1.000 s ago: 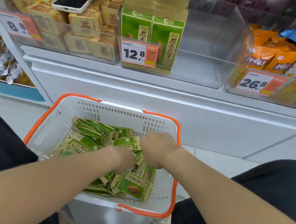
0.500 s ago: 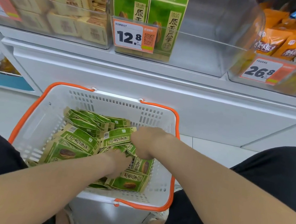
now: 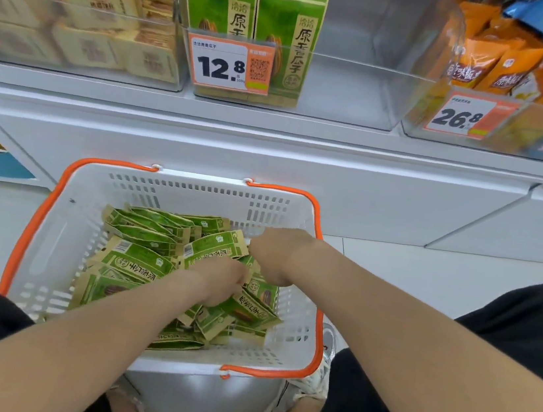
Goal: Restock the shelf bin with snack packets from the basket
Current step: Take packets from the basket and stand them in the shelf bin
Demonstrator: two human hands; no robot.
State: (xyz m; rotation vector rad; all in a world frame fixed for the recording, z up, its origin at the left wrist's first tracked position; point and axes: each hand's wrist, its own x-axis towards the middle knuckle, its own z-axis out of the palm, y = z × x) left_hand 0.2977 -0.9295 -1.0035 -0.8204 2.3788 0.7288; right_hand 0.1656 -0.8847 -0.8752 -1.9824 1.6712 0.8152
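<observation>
The white slotted plastic basket with orange handles (image 3: pixel 61 247), at lower middle of the frame, holds a loose heap of green-and-tan snack packets (image 3: pixel 139 257). The left hand (image 3: pixel 219 278) digs into the heap, fingers curled round packets. The right hand (image 3: pixel 274 254) is clenched just beside it; what it grasps is hidden. At upper middle, the clear plastic shelf bin (image 3: pixel 347 88) holds two upright green bags (image 3: pixel 254 13).

Both forearms are seen bare, up to the left hand (image 3: pixel 219 278) and the right hand (image 3: pixel 277 255). Both legs are covered by a black garment (image 3: pixel 504 340), plain and matte; whether it is shorts or trousers cannot be told. A pale mesh sneaker (image 3: pixel 309 380) with a white sole is worn on the right foot, and a bare ankle is shown beside it. Only a pale strip of the left shoe (image 3: pixel 142 403) is seen.
</observation>
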